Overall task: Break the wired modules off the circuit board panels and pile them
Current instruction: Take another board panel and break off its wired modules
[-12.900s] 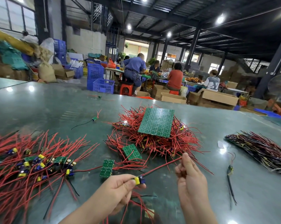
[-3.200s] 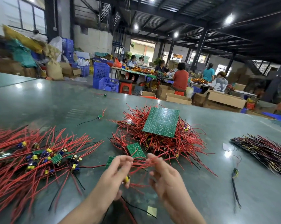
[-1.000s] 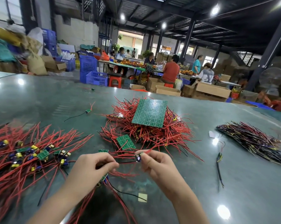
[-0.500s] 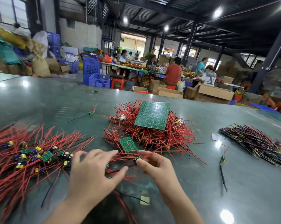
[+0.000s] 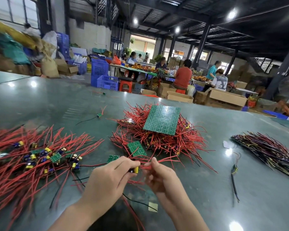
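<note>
My left hand (image 5: pixel 107 179) pinches a small wired module (image 5: pixel 135 169) with a yellow capacitor, held just above the table. Close to its right, my right hand (image 5: pixel 162 176) pinches the module's red wires (image 5: pixel 165 160). A pile of separated modules (image 5: pixel 37 157) with red wires lies to the left. Beyond my hands, a large green circuit board panel (image 5: pixel 162 120) rests on a heap of red-wired boards (image 5: pixel 182 140). A smaller panel piece (image 5: pixel 136 148) and a tiny piece (image 5: pixel 113 158) lie near my fingers.
The green table (image 5: pixel 257 197) carries a dark wire bundle (image 5: pixel 270 150) at the right, a lone black-wired part (image 5: pixel 234 170), a stray module (image 5: pixel 99 115) and a yellow sticker (image 5: pixel 153 206). Several people sit at a far table with cardboard boxes and blue crates.
My left hand has come off the table and taken hold of a module. Both hands have closed together, and the right hand now grips the red wires.
</note>
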Motion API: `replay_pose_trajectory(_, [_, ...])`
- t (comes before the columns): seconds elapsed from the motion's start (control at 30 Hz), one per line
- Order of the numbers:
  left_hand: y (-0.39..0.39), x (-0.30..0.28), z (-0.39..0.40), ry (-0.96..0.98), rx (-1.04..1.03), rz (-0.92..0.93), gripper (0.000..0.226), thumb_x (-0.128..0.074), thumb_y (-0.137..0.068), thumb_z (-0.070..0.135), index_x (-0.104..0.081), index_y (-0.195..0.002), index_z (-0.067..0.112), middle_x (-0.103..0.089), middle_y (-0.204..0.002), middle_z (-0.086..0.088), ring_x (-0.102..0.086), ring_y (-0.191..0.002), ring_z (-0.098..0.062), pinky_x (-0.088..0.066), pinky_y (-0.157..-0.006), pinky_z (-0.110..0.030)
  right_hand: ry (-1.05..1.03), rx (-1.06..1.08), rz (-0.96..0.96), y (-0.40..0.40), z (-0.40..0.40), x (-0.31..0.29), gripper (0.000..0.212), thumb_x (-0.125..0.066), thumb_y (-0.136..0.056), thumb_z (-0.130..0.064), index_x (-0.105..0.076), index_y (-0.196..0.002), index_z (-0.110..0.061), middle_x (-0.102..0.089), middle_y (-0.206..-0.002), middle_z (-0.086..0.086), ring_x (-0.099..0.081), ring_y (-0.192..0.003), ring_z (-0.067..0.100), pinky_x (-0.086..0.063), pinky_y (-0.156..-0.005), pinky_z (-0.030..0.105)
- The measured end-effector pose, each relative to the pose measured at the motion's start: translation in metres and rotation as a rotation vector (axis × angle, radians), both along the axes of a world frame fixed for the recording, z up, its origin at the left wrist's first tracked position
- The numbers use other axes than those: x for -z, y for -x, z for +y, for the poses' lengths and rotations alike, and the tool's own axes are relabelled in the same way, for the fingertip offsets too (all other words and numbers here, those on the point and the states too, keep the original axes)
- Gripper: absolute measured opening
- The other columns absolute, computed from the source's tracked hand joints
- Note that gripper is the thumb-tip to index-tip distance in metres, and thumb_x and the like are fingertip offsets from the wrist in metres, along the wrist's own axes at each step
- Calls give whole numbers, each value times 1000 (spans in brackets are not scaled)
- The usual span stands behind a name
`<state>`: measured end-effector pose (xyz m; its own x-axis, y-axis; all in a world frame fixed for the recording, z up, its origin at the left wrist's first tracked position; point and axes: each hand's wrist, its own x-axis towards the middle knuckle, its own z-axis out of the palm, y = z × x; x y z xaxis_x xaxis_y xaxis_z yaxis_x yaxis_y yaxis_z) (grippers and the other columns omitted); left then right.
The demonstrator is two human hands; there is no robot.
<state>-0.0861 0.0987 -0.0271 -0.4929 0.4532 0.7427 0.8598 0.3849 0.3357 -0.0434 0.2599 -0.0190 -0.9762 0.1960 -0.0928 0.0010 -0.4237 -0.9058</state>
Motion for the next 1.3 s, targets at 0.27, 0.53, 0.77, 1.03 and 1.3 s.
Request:
replay_pose_trajectory(0.27, [8,2,-7,80,-82,85,23,-49,-86,35,-67,-96,27,-66,-87,18,-63,-70,0,-43,-49,-14,62,184,-104,4,12,3,26,-68,-68,-35,-76,-66,-11,-61,-56,1,-48,-42,3,-45,-49,14])
replay_pose_trajectory(0.53, [15,5,-11,188,-151,158,25,-46,-84,35,-69,-91,29,-64,-78,18,-61,-63,-2,-38,-42,-17,266,332,-179,7,21,5,23,-65,-81,-28,-68,-73,-8,-43,-46,-3,-27,-33,5,-28,-33,16])
replay_pose_trajectory(0.77, [39,-8,-42,75,-469,69,36,-42,-86,41,-68,-103,23,-71,-79,2,-69,-63,-18,-42,-41,-23,392,236,-188,5,36,0,49,-44,-92,-49,-61,-108,-6,-53,-58,-1,-37,-37,8,-35,-36,19])
replay_pose_trajectory(1.03, [74,-10,-92,23,-834,-100,58,-77,-73,10,-54,-126,7,-52,-130,-20,-41,-119,-42,-34,-96,-59,375,227,-218,5,29,2,33,-42,-97,-30,-65,-104,-8,-52,-56,-1,-37,-40,9,-36,-36,20])
replay_pose_trajectory(1.3, [38,28,-13,421,-369,-351,52,-37,-92,58,-32,-142,41,-40,-139,16,-42,-125,-7,-34,-100,-27,223,192,-225,4,17,1,24,-44,-95,-19,-66,-96,-9,-52,-55,-1,-38,-46,10,-36,-43,20])
